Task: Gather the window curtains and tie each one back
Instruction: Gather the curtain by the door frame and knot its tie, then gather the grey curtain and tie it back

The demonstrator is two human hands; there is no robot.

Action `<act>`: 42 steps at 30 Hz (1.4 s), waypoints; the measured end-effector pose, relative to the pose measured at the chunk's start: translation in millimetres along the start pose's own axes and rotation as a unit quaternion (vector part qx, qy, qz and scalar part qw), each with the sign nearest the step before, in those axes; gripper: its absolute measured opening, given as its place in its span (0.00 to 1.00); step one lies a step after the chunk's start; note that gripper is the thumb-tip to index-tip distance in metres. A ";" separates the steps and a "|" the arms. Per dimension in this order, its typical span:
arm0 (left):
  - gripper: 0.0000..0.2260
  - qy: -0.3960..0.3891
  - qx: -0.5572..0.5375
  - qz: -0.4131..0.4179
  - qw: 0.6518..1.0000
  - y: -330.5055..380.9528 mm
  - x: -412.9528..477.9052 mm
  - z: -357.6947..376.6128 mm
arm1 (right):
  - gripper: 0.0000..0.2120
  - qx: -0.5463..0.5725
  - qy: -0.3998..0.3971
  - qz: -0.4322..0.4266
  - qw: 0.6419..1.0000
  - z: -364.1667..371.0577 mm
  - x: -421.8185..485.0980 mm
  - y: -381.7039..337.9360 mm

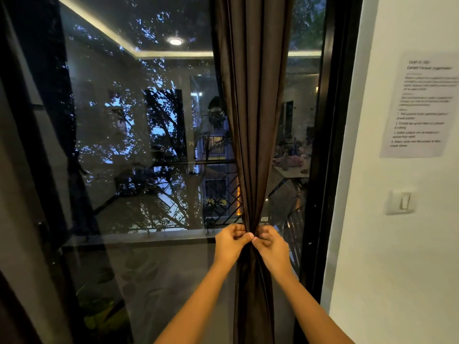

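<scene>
Where brown curtain (250,108) is narrowing to a tight waist, centre-right of frame, hanging in front of the window glass (149,145) & flaring again below toward bottom edge. Pinching that waist from both sides: left hand (231,243) w/ fingers curled shut on the fabric, right hand (272,244) doing same, thumbs touching at the middle. Any tie or cord betw. the fingers too dark to tell. Just right of curtain, black window frame (323,145) running top to bottom. Further right, white wall (372,244) carrying a printed sheet (419,105), text blurred, upper right, & a light switch (401,202) below it.
</scene>
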State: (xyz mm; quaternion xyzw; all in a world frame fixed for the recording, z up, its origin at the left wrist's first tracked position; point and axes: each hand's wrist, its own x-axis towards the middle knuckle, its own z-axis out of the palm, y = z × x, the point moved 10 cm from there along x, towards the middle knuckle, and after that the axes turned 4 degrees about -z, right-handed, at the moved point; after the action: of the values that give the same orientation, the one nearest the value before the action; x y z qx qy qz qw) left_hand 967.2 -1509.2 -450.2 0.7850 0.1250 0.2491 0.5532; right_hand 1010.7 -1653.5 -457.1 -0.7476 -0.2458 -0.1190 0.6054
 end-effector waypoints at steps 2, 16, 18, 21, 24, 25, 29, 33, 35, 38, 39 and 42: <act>0.06 0.002 0.031 0.008 0.999 -0.2 -1.5 2.1 | 0.14 -0.013 0.011 0.003 1.000 -1.2 0.7 2.9; 0.12 0.040 0.090 0.010 0.995 12.5 -23.3 -0.3 | 0.11 -0.064 -0.039 0.019 0.997 -2.7 -11.1 1.1; 0.13 0.074 0.082 0.019 0.994 16.5 -32.5 -6.0 | 0.10 -0.071 -0.047 0.019 0.996 -4.6 -14.7 -0.5; 0.11 0.133 0.058 0.015 0.989 18.3 -54.3 -14.2 | 0.10 -0.075 -0.051 0.022 0.996 -12.5 -23.0 0.7; 0.08 0.107 0.066 -0.009 0.992 14.2 -73.0 -4.5 | 0.10 -0.090 -0.046 0.025 0.995 -23.7 -35.0 5.3; 0.07 0.077 0.072 -0.015 0.994 12.4 -77.6 4.4 | 0.10 -0.092 -0.047 0.033 0.994 -28.0 -40.6 8.7; 0.04 -0.054 0.099 -0.021 0.993 11.7 -96.7 48.9 | 0.08 -0.105 -0.027 0.050 0.993 -58.6 -65.6 18.7; 0.03 -0.113 0.097 -0.029 0.988 10.6 -120.0 90.2 | 0.08 -0.120 0.009 0.086 0.989 -110.5 -105.4 38.0; 0.03 -0.124 0.097 -0.024 0.987 14.0 -132.1 112.1 | 0.08 -0.123 0.028 0.107 0.986 -141.8 -124.6 49.4; 0.03 -0.153 0.071 -0.029 0.985 19.7 -152.5 152.3 | 0.08 -0.134 0.066 0.137 0.979 -194.8 -150.4 61.5; 0.03 -0.170 0.065 -0.032 0.983 23.2 -158.7 169.8 | 0.08 -0.137 0.081 0.147 0.976 -214.1 -157.5 66.6; 0.04 -0.224 0.056 -0.029 0.972 41.6 -176.3 229.7 | 0.08 -0.149 0.114 0.176 0.966 -275.1 -175.5 80.3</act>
State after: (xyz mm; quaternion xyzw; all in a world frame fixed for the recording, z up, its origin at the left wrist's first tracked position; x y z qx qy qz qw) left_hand 936.6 -1792.4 -516.7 0.8468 0.0340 0.0431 0.5290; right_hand 935.3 -1969.6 -542.8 -0.8422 -0.0194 -0.1306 0.5228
